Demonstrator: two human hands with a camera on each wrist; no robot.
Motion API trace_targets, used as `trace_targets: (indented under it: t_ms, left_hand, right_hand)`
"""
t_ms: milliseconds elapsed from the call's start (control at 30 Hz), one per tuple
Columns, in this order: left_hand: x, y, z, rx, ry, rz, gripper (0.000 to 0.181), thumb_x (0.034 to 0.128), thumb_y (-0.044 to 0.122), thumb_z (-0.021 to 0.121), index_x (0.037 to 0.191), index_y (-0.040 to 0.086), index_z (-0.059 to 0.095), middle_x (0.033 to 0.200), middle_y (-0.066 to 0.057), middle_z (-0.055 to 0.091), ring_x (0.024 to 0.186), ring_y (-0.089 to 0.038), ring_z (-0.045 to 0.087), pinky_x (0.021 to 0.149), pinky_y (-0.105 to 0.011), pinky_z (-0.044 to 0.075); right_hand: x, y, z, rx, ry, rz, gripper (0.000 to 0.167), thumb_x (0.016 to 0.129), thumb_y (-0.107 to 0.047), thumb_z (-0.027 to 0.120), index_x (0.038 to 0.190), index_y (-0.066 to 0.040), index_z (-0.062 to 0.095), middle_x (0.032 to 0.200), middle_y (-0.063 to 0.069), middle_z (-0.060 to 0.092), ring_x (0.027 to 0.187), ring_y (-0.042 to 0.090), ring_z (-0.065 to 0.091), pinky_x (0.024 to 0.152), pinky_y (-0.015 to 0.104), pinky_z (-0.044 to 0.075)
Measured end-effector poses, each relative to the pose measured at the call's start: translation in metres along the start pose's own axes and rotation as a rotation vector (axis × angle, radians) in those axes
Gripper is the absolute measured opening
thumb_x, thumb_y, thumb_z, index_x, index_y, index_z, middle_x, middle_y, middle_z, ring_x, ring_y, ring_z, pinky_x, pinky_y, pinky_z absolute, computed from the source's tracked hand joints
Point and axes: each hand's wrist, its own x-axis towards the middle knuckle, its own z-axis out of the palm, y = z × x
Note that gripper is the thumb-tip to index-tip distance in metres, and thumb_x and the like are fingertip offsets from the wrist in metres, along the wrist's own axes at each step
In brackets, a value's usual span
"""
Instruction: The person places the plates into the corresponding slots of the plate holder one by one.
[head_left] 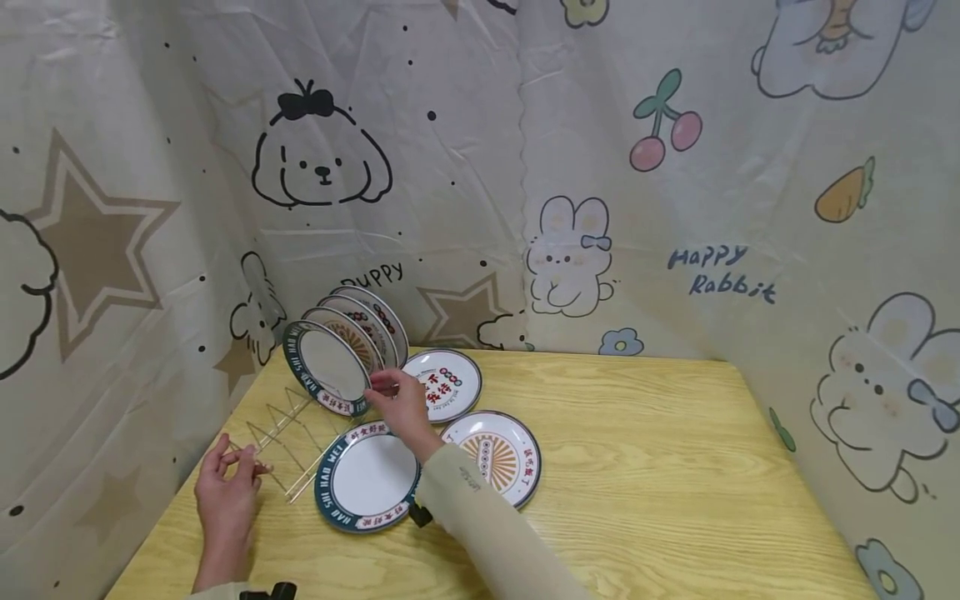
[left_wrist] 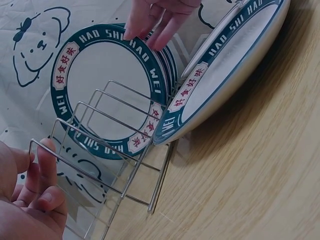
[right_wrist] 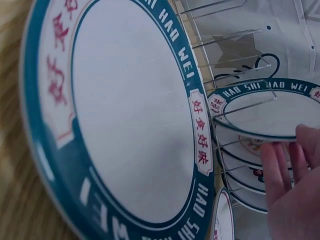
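Observation:
A wire rack [head_left: 288,442] stands at the left of the table, several plates upright in its far part. The nearest of these, a green-rimmed plate [head_left: 327,368], is pinched at its right edge by my right hand [head_left: 405,412]; in the right wrist view, the thumb and fingers of my right hand [right_wrist: 295,185] are on the rim of that plate [right_wrist: 270,115]. My left hand [head_left: 227,496] holds the near end of the rack; the left wrist view shows my left hand [left_wrist: 37,195] with fingertips around the end wire of the rack [left_wrist: 90,165].
Another green-rimmed plate [head_left: 375,477] lies flat right of the rack. Beside it is a plate with an orange ray pattern [head_left: 504,458], partly behind my right sleeve, and behind them a white plate with red characters [head_left: 453,387]. Patterned cloth [head_left: 465,167] hangs around the table [head_left: 637,467].

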Motion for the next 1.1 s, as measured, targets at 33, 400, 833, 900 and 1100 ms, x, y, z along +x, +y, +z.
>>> trace_targets:
  t_ms: [33, 400, 833, 900, 1100]
  left_hand:
    - [0.0, 0.0, 0.0, 0.006, 0.003, -0.001, 0.068, 0.1054, 0.025, 0.061, 0.164, 0.015, 0.028, 0.104, 0.011, 0.056, 0.068, 0.004, 0.065, 0.063, -0.012, 0.049]
    - [0.0, -0.001, 0.002, 0.017, 0.007, -0.001, 0.068, 0.1055, 0.027, 0.06, 0.164, 0.017, 0.028, 0.106, 0.009, 0.055, 0.069, 0.004, 0.065, 0.066, -0.013, 0.05]
    - [0.0, -0.005, 0.002, -0.013, 0.013, 0.009, 0.067, 0.1048, 0.025, 0.062, 0.163, 0.015, 0.03, 0.103, 0.01, 0.057, 0.067, 0.003, 0.065, 0.062, -0.013, 0.05]
    - [0.0, -0.005, 0.003, -0.014, 0.007, 0.006, 0.068, 0.1049, 0.025, 0.062, 0.164, 0.015, 0.029, 0.104, 0.009, 0.056, 0.068, 0.003, 0.065, 0.063, -0.013, 0.05]
    - [-0.001, -0.004, 0.003, -0.012, 0.019, 0.01, 0.067, 0.1048, 0.024, 0.062, 0.163, 0.014, 0.03, 0.105, 0.008, 0.055, 0.066, 0.004, 0.066, 0.062, -0.013, 0.05]
  right_hand:
    - [0.0, -0.001, 0.001, -0.014, 0.002, 0.005, 0.022, 0.094, -0.014, 0.078, 0.115, -0.019, 0.075, 0.101, -0.008, 0.072, 0.09, 0.003, 0.063, 0.078, 0.021, 0.055]
    - [-0.001, -0.005, -0.004, -0.011, -0.038, 0.044, 0.02, 0.095, -0.012, 0.077, 0.114, -0.019, 0.074, 0.099, -0.007, 0.069, 0.087, 0.005, 0.062, 0.076, 0.021, 0.056]
    - [-0.004, -0.008, -0.024, -0.012, -0.119, 0.031, 0.021, 0.096, -0.006, 0.074, 0.116, -0.012, 0.074, 0.1, 0.0, 0.07, 0.081, 0.008, 0.062, 0.07, 0.023, 0.057]
    - [-0.005, -0.009, -0.032, -0.045, -0.113, 0.033, 0.021, 0.096, -0.006, 0.073, 0.117, -0.01, 0.074, 0.1, 0.001, 0.071, 0.081, 0.007, 0.062, 0.071, 0.022, 0.055]
    - [-0.008, -0.008, -0.06, -0.045, -0.112, 0.062, 0.023, 0.097, -0.006, 0.069, 0.12, -0.002, 0.072, 0.101, 0.007, 0.07, 0.083, 0.012, 0.067, 0.073, 0.024, 0.058]
